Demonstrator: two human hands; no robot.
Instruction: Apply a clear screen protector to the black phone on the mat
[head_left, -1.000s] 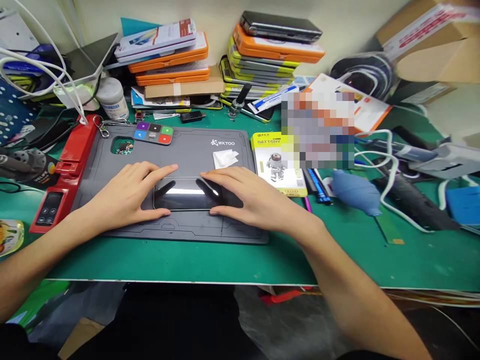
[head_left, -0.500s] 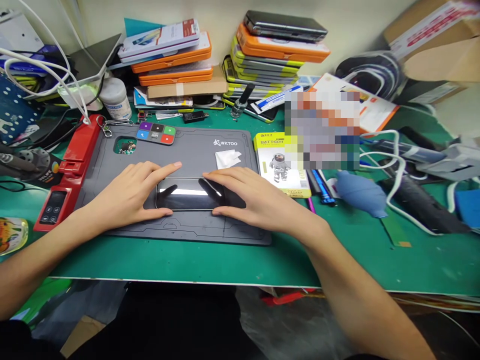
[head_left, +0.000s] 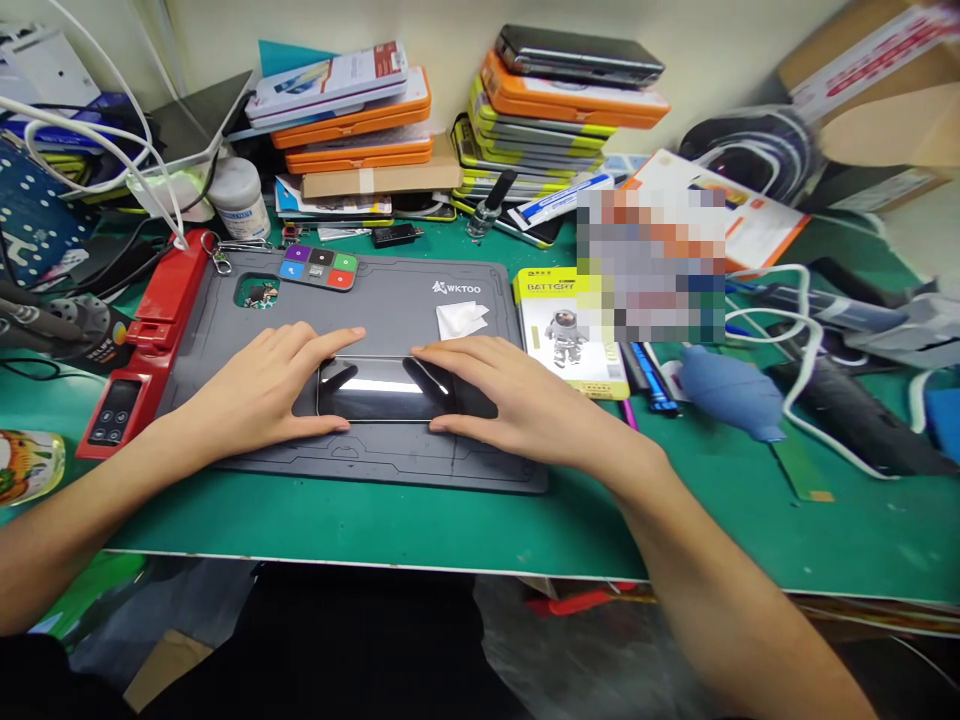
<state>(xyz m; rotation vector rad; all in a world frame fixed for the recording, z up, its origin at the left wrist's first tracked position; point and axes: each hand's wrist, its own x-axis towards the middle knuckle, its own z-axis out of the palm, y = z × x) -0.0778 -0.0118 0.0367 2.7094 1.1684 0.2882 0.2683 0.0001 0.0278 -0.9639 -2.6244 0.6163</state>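
Your left hand (head_left: 259,385) grips the 9 o'clock end of the dark-screened phone (head_left: 386,403), which lies on the grey mat (head_left: 397,305); a colour-blocked plate (head_left: 318,269) sits at its 11 o'clock; your right hand (head_left: 517,395) grips the 3 o'clock end.

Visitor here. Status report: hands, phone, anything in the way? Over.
Left hand, right hand at opposite ends of phone. Phone glossy side up on gray mat. White sheet beyond right hand, off phone.
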